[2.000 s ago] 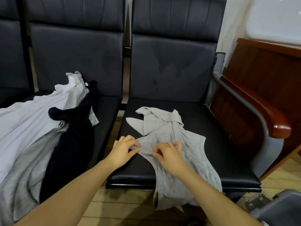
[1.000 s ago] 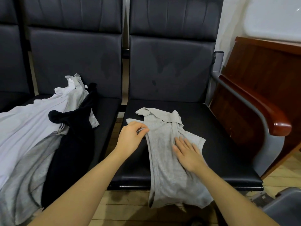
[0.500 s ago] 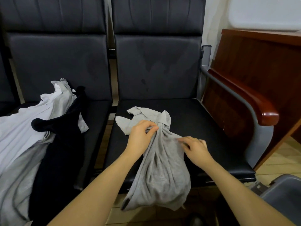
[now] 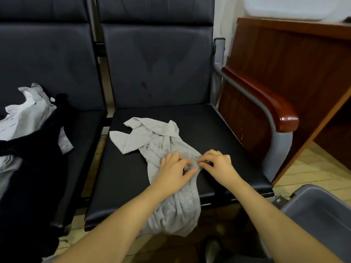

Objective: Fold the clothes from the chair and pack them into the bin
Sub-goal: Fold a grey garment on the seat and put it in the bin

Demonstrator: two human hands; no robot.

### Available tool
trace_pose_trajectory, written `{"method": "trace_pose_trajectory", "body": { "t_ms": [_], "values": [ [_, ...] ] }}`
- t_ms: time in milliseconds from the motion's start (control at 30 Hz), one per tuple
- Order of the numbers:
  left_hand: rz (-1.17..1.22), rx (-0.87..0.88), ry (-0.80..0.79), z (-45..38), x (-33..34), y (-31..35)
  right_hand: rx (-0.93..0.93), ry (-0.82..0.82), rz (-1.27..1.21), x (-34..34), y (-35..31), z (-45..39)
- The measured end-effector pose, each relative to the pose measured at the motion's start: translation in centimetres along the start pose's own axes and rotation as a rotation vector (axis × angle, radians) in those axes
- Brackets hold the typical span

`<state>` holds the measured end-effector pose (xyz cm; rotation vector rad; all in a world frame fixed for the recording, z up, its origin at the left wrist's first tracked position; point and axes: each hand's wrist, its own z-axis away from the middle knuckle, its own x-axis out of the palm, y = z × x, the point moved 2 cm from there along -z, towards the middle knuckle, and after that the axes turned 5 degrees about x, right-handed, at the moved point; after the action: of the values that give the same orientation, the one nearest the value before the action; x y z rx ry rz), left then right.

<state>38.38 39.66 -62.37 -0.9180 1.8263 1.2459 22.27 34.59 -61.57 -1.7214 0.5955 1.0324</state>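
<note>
Grey cotton bunches between the left hand (image 4: pixel 173 172) and the right hand (image 4: pixel 218 165), both pinching one fold of the grey shirt (image 4: pixel 161 147) midway along the black seat (image 4: pixel 218 130); its hem hangs over the seat's front edge. Left of the seat lies a clothes pile (image 4: pixel 28 130); right of it, the grey bin (image 4: pixel 319 209).

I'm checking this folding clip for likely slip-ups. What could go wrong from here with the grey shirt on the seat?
1. The grey shirt is bunched, and its lower part hangs over the seat's front edge; it may slide toward the floor if released.
2. The left hand and right hand pinch the cloth at one small spot, so creases could get folded in.
3. The collar end lies crooked, so the fold may come out uneven.
</note>
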Motion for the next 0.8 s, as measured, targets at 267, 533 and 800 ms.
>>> {"method": "trace_pose_trajectory", "body": {
  "t_ms": [267, 533, 800],
  "values": [
    [-0.019, -0.042, 0.008, -0.1, -0.4, 0.2, 0.029, -0.037, 0.194, -0.3, -0.6, 0.3],
    [0.074, -0.036, 0.153, 0.0, -3.6, -0.6, -0.084, -0.027, -0.002, -0.8, -2.9, 0.9],
    [0.06, -0.032, 0.113, 1.0, -8.0, -0.8, -0.155, -0.013, -0.11, -2.4, -6.7, 0.6]
  ]
}}
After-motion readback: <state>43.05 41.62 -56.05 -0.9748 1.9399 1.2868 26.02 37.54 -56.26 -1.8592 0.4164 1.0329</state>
